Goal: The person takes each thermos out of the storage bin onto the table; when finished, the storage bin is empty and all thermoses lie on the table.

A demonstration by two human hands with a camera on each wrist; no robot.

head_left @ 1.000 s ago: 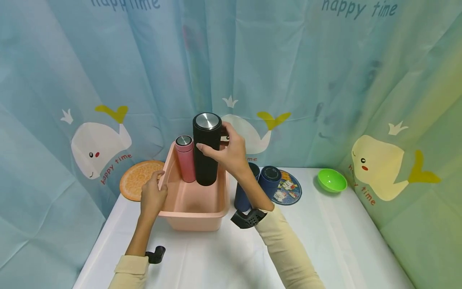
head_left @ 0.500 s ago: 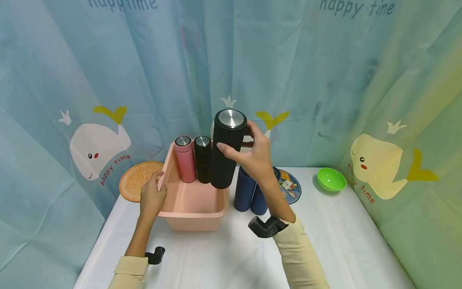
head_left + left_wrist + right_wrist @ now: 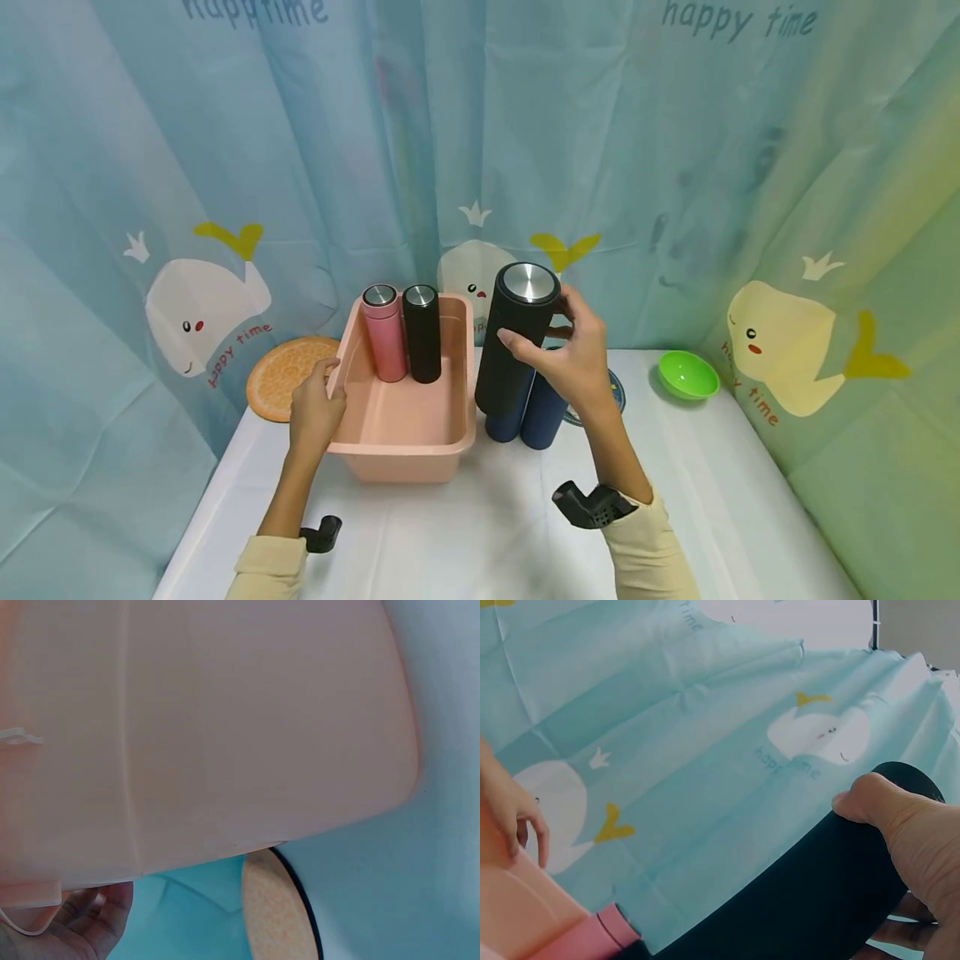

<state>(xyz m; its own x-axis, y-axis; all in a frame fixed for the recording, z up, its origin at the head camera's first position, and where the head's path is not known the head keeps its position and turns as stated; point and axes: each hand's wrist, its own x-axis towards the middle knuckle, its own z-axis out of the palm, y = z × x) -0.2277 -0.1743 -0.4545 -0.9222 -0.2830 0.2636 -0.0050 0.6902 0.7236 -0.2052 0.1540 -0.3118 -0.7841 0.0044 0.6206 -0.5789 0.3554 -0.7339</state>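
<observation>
We observe the right hand (image 3: 570, 354) gripping a large black bottle (image 3: 504, 371) near its silver-topped end, thumb on the near side and fingers round the far side. The bottle leans, its top towards the right; it is held beside the right wall of the pink tub (image 3: 397, 448), outside it. In the head view its lower end covers part of one blue bottle (image 3: 504, 427); we cannot tell whether the two touch. A second blue bottle (image 3: 542, 417) stands just beside the first, its upper part mostly hidden by the right hand.

We note the left hand (image 3: 317, 412) holding the tub by its left rim, fingers hooked over the edge. Inside, towards the back, a pink bottle (image 3: 387, 346) and a smaller black bottle (image 3: 423, 346) stand upright side by side.

Surroundings: an orange round mat (image 3: 281, 379) lies left of the tub, behind the left hand. A blue patterned mat (image 3: 617, 398) lies behind the right hand and wrist, which block most of it from our view. Farther right, well apart, we record a green bowl (image 3: 688, 375) on the white table (image 3: 465, 542). A whale-print curtain (image 3: 660, 150) rises behind everything.
</observation>
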